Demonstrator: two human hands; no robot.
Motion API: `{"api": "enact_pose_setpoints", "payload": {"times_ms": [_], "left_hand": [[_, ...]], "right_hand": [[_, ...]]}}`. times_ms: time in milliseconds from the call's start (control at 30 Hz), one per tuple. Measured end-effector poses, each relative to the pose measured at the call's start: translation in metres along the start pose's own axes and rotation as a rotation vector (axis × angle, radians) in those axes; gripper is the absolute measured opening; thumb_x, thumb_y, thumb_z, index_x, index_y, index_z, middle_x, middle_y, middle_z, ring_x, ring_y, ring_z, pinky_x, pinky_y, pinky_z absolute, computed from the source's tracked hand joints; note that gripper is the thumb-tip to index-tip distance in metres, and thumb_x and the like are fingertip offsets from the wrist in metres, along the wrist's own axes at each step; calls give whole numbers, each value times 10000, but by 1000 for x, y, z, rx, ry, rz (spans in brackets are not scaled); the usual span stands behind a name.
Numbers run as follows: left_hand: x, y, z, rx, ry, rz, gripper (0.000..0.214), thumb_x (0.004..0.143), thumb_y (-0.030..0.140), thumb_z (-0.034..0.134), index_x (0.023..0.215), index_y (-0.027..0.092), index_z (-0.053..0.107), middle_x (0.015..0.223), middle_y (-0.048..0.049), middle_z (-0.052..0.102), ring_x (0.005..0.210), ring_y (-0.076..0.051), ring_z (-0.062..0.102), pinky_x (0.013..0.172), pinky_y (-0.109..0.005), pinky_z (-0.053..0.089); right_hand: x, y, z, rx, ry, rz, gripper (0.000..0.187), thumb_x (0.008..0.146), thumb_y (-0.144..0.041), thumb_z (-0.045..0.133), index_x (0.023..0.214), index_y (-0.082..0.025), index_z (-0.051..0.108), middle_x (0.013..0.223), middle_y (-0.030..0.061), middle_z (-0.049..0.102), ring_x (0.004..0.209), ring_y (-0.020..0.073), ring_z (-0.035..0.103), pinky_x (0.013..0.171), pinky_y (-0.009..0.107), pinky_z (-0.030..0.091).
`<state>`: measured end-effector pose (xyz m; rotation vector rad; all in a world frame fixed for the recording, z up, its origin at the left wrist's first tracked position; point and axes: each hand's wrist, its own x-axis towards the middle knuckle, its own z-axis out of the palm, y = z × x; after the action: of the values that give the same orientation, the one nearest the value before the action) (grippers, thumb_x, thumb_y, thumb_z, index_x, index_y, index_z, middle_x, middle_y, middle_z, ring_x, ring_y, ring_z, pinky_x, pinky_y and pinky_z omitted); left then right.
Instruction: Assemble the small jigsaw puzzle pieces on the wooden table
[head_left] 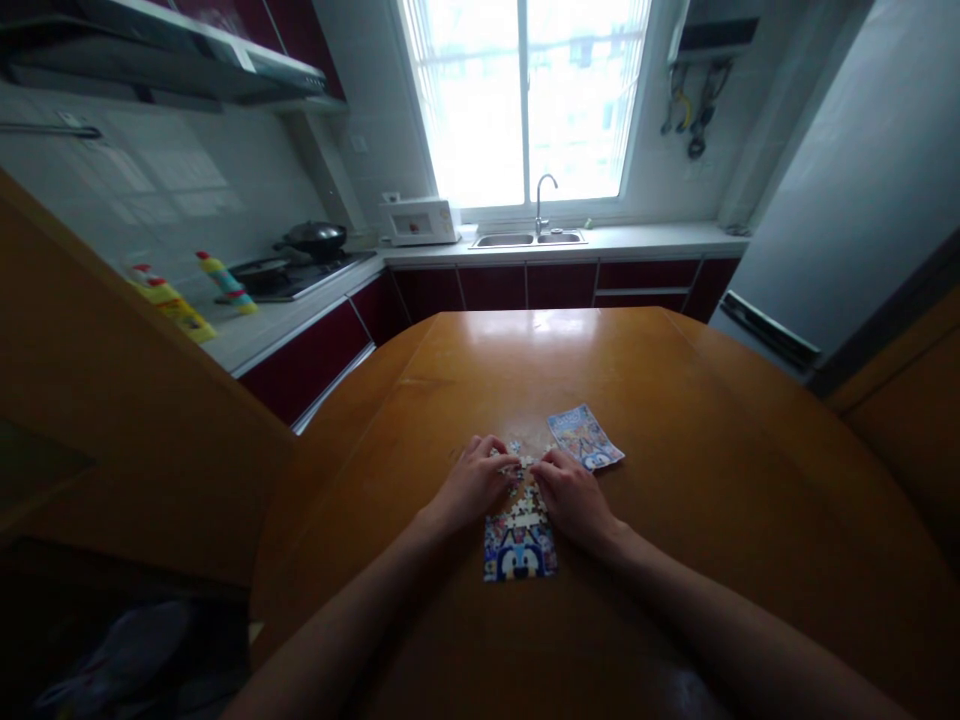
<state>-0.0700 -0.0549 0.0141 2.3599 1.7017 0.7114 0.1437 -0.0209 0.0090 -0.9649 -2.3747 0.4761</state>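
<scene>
A small, partly assembled jigsaw puzzle [520, 545] with a blue cartoon face lies on the round wooden table [675, 420] in front of me. My left hand [474, 482] rests on its upper left part, fingers curled and pinched on a puzzle piece [513, 462]. My right hand [571, 494] is on the upper right part, fingertips pressed together on the pieces near the top edge. The two hands almost meet over the top of the puzzle. A printed picture card [586, 437] lies just beyond my right hand.
Behind the table runs a kitchen counter [285, 320] with dark red cabinets, a gas hob with a wok [315, 238], two bottles [180, 300], a white microwave [418, 221] and a sink [529, 238] under a bright window. A grey fridge [840, 200] stands at the right.
</scene>
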Motion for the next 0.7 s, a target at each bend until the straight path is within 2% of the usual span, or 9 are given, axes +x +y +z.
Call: {"api": "enact_pose_setpoints", "payload": {"times_ms": [133,267,433,567,700], "left_hand": [[0,9,1,22,-45,20,176,893,225,686,1052,288,732,1093,-46,588,1041,-233,490,949,-375,451],[2,10,1,-18,-33,10,133,877,183,690,998,241,693,1070,-45,604,1024,-228,506,917,-354,453],[3,11,4,-41,-36,26,87,898,128,633,853,202,636,891,-21,634,893,-194,546,834,-303,460],[3,6,3,-37,22,-23,86,935,146,591,892,194,648,860,-29,631,838,-182,565,788,-295,477],[4,-2,-1,-14,69,-35,123,920,148,622,994,218,691,985,-43,663,976,-206,557,898,-337,474]], "right_hand": [[0,0,0,-21,9,14,178,965,-172,516,861,-195,659,933,56,614,898,186,575,809,288,444],[0,1,0,-25,26,21,157,954,-168,528,856,-195,648,928,52,617,897,187,572,809,287,441],[0,2,1,-14,43,27,158,948,-159,525,891,-197,667,941,55,625,918,193,570,817,284,439],[1,2,-2,-5,40,45,166,952,-161,513,896,-193,666,960,57,630,934,188,575,829,280,432],[2,1,-11,-31,-48,60,178,943,-146,506,927,-198,676,976,57,630,946,188,578,829,277,424]]}}
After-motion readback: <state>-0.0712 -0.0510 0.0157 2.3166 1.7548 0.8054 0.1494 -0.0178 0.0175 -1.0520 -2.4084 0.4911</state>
